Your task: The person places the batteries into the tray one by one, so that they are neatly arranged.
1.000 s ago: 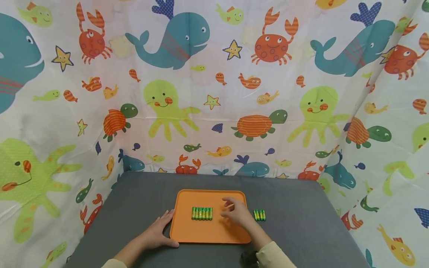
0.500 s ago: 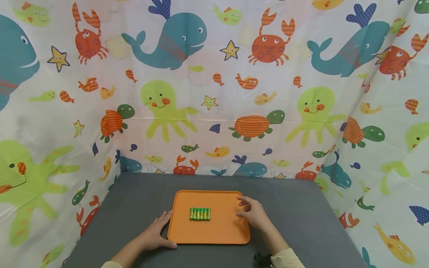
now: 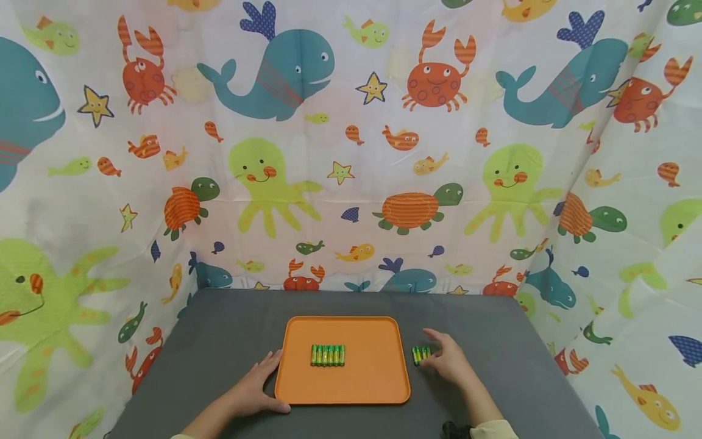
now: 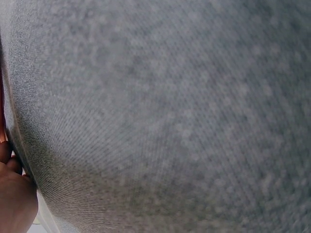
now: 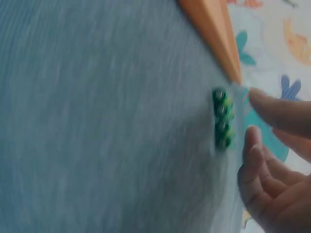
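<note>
Right hand (image 3: 450, 361): thumb and fingers (image 5: 282, 114) were spread, with a gap between them, gripping nothing. Loose battery row (image 3: 420, 355) lay right at the fingertips; head view had one finger reaching past its far end and the thumb overlapping its near right side. Right wrist view, blurred, showed four battery ends in a line just beside the fingertips, with a strip of bare background between, so no contact was visible there. That row sat on the table (image 3: 236, 323), side by side, just outside the right rim of the orange tray (image 3: 367, 372). Inside the tray, left of its middle, six more green-and-yellow batteries (image 3: 328, 355) lay flat in a tight row, well apart from both hands. Left hand (image 3: 249, 387): fingers straight, tips against the tray's left rim, thumb stretched out to the near left corner, not curled round anything. Left wrist view was mostly grey fabric (image 4: 170, 107) plus a sliver of that hand; no use for contact. Further out: pale sleeve (image 3: 493, 430) and a dark object (image 3: 455, 430) at the right wrist, then sea-animal print cloth (image 3: 340, 128) behind the table and up both sides.
</note>
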